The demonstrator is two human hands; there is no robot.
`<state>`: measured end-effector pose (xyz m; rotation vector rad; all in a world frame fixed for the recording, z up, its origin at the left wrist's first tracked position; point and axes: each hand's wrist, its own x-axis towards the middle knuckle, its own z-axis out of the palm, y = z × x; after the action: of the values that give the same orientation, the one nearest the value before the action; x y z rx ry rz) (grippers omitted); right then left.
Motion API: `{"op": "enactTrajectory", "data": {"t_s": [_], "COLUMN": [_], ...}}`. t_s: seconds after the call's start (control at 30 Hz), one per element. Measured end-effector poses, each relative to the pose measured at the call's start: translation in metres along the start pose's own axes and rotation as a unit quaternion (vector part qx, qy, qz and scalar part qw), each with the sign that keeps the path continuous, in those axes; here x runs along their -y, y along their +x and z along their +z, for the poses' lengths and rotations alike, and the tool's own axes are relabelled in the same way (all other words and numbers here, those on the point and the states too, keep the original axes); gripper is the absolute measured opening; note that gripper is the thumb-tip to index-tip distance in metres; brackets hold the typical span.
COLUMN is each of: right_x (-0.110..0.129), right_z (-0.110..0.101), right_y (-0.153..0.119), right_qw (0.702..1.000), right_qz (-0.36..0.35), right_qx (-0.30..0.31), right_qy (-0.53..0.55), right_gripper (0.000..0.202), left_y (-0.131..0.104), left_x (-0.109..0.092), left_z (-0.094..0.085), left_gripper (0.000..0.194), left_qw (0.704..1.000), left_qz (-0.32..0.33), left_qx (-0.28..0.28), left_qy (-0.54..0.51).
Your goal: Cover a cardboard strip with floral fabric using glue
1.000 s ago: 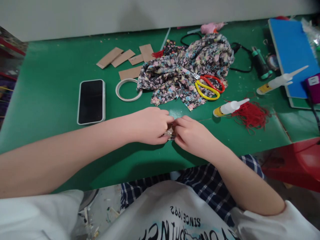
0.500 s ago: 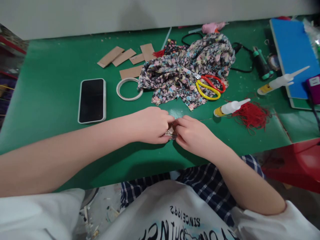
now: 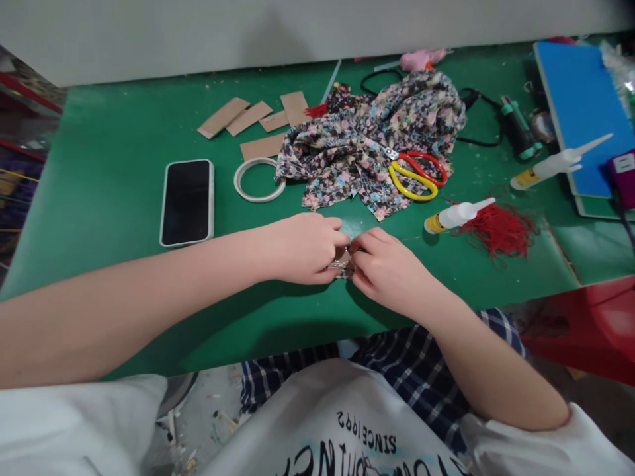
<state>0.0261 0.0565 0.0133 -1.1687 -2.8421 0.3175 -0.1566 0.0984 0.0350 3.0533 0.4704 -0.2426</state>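
Close together near the table's front edge, my two hands hold one small piece between them. My left hand (image 3: 312,250) pinches its left side with curled fingers. The fingers of my right hand (image 3: 380,261) are bent and closed on its right side. Brownish and shiny parts of the small piece (image 3: 341,262) show between the fingertips, with a patterned lower edge; the rest is covered by my fingers. Beyond my hands lies crumpled floral fabric (image 3: 327,149), with red-and-yellow-handled scissors (image 3: 414,185) on it. A roll of tape (image 3: 239,188) rests at the fabric's left.
A phone (image 3: 187,203) lies left on the green table (image 3: 114,152). Cardboard pieces (image 3: 249,119) are behind the tape. At the right are two glue bottles (image 3: 449,218), red thread (image 3: 501,231), a teal-and-black tool (image 3: 518,125) and a blue board (image 3: 585,112).
My right hand has shifted very slightly to the right, and a little more of the small piece shows between my fingers. The view has tilted slightly.
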Motion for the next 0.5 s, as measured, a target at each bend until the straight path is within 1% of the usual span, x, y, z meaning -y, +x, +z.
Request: {"op": "enactTrajectory", "data": {"t_s": [0.17, 0.5], "right_x": [0.0009, 0.002], "right_z": [0.0, 0.0003], "right_y": [0.0005, 0.0009], "right_qw": [1.0, 1.0], "right_qz": [-0.003, -0.01], "right_qx": [0.004, 0.006], "right_qy": [-0.004, -0.009], "right_gripper": [0.023, 0.023], "left_y": [0.0003, 0.0013], "left_x": [-0.001, -0.0013], "left_z": [-0.0015, 0.0009], "left_gripper": [0.038, 0.036], "left_qw": [1.0, 1.0], "left_qz": [-0.004, -0.011], "left_qx": [0.009, -0.011], "left_qy": [-0.005, -0.003]}}
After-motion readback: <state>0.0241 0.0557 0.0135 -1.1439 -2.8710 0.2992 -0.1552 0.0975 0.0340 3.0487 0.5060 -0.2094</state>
